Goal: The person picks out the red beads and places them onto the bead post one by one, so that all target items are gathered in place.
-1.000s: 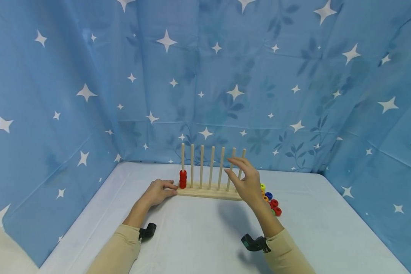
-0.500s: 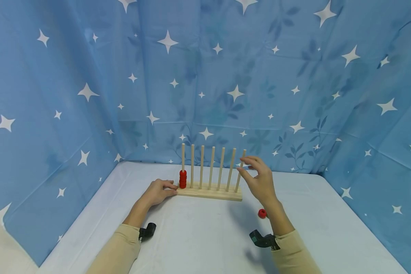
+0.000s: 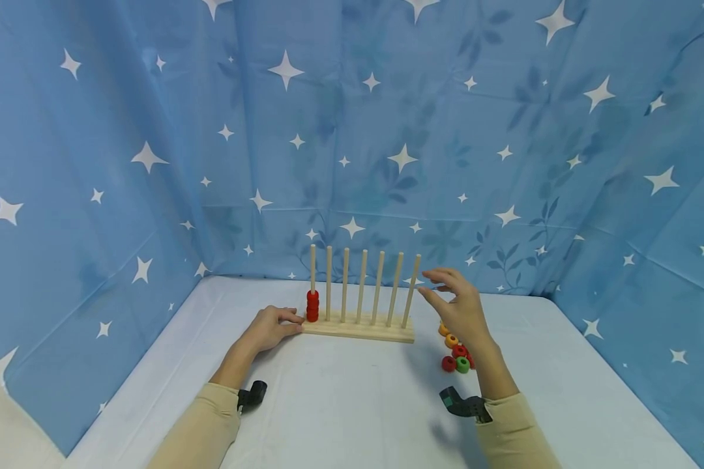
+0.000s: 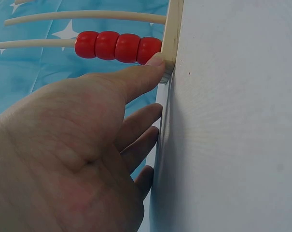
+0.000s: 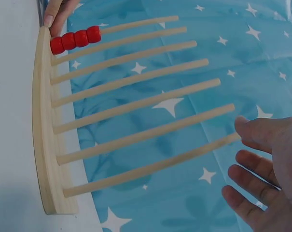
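Note:
A wooden rack with several upright rods stands on the table. Stacked red beads sit low on its leftmost rod; the other rods are bare. My left hand touches the rack's left end, and in the left wrist view the thumb of that hand presses the base beside the red beads. Just right of the rightmost rod, near its top, my right hand is raised with thumb and fingers apart, holding nothing. The right wrist view has this hand by that rod's tip.
Loose beads lie on the white table below and partly behind my right forearm, among them orange, red and green ones. A blue curtain with white stars hangs behind and along the sides.
My right hand has moved right, from in front of the right-hand rods to just beyond the last one. It holds nothing throughout. My left hand and the rack have stayed in place.

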Demonstrator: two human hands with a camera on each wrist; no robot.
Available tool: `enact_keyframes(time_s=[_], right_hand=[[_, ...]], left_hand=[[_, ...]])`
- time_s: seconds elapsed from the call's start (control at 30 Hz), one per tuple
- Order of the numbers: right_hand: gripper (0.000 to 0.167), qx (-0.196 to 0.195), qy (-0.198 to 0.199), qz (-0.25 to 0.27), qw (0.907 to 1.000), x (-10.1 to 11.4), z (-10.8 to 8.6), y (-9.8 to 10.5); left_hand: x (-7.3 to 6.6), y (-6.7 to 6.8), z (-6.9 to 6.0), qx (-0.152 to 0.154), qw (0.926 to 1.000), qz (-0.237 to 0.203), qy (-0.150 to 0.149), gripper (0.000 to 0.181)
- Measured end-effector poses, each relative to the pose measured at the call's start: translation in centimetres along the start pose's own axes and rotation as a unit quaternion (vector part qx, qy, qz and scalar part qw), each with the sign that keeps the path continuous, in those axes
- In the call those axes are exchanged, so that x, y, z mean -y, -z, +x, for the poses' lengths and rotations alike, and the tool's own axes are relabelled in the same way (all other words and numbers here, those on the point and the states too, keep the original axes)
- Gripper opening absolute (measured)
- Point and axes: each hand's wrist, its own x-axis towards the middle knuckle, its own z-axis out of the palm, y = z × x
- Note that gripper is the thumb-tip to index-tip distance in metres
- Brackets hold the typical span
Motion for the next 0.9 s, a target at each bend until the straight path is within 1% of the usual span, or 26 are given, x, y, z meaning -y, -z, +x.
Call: enact_keyframes(time_s=[0.2, 0.4, 0.63, 0.8, 0.9], right_hand=[[0.031, 0.026, -0.013, 0.003, 0.9996, -0.6, -0.1, 0.5], [0.032, 0.06, -0.027, -0.001, 0.9979, -1.5, -0.4, 1.0], [0.033, 0.115, -0.061, -0.012, 0.9914, -2.1, -0.6, 2.0], [0.033, 0.138, -0.074, -0.011, 0.9876, -2.4, -0.7, 2.3], [0.032, 0.148, -0.081, -0.005, 0.9857, -2.5, -0.8, 2.5]], left_hand=[[0.0, 0.0, 0.0, 0.0, 1.0, 0.001, -0.001, 0.019], [0.0, 0.0, 0.0, 0.0, 1.0, -0.004, 0.007, 0.019], [-0.1, 0.0, 0.0, -0.001, 1.0, -0.002, -0.003, 0.02], [-0.1, 0.0, 0.0, -0.001, 1.0, 0.003, -0.001, 0.02], [-0.2, 0.0, -0.1, 0.001, 1.0, -0.003, 0.003, 0.02]])
